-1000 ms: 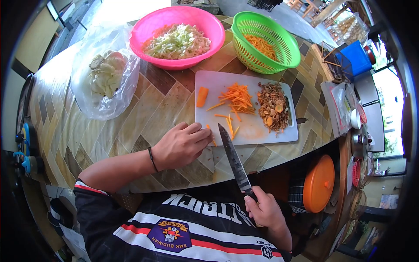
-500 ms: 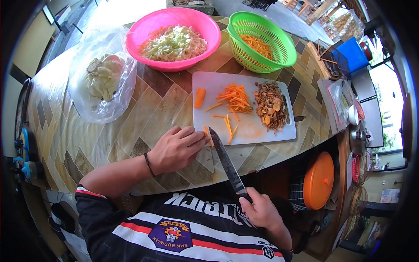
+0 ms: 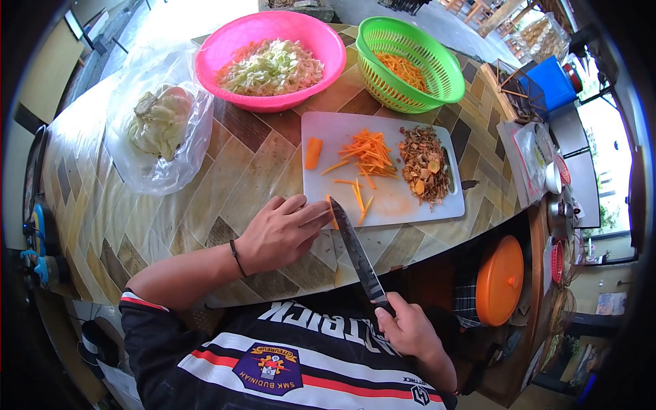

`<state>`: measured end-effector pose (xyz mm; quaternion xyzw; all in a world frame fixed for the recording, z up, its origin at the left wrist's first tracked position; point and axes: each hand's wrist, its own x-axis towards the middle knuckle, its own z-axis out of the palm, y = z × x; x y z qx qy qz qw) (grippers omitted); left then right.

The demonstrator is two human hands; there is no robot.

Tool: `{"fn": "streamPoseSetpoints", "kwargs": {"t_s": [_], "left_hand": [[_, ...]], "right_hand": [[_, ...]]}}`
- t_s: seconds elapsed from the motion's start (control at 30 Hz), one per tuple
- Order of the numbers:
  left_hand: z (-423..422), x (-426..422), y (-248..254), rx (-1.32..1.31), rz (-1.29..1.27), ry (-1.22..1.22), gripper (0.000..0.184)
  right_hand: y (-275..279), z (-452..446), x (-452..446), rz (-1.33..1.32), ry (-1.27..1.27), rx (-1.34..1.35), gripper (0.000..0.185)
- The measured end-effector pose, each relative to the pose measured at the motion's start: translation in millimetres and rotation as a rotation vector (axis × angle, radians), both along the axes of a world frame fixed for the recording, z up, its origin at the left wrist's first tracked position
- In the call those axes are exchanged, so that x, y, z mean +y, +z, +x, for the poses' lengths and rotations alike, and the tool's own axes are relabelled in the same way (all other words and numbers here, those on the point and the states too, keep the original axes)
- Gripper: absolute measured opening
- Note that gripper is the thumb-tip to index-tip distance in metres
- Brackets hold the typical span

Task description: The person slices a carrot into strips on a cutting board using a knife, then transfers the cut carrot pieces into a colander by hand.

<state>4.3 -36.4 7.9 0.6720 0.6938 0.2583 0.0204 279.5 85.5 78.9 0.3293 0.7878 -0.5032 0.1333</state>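
My right hand (image 3: 410,331) is wrapped round the black handle of a long kitchen knife (image 3: 357,249). The blade's tip end rests by the fingertips of my left hand (image 3: 283,234), at the near left corner of the white cutting board (image 3: 424,214). Those fingers are bent over a carrot piece (image 3: 333,212), which they mostly hide. On the board lie a pile of carrot sticks (image 3: 367,156), a few loose carrot strips (image 3: 359,195), a carrot chunk (image 3: 313,154) and a heap of brownish peelings (image 3: 424,164).
Behind the board stand a pink basin (image 3: 208,58) of shredded cabbage and a green colander (image 3: 403,102) holding carrot strips. At left, a cabbage (image 3: 160,123) sits in a clear plastic bag (image 3: 154,181). An orange lidded container (image 3: 499,280) is below the table's right edge.
My left fingers have shifted slightly right, hiding more of the carrot piece against the blade. The knife stays almost in place.
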Motion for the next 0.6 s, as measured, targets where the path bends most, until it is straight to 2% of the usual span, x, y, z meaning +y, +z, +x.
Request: {"fn": "streamPoseSetpoints", "kwargs": {"t_s": [0.2,0.6], "left_hand": [[-6.7,0.7,-3.0,-0.119,-0.021,-0.006,0.051],[-6.8,0.9,-2.7,-0.095,-0.013,-0.009,0.052]], "right_hand": [[1.2,-0.5,-2.5,-0.017,-0.020,-0.013,0.020],[-1.2,0.6,-8.7,-0.013,-0.036,0.010,0.019]]}}
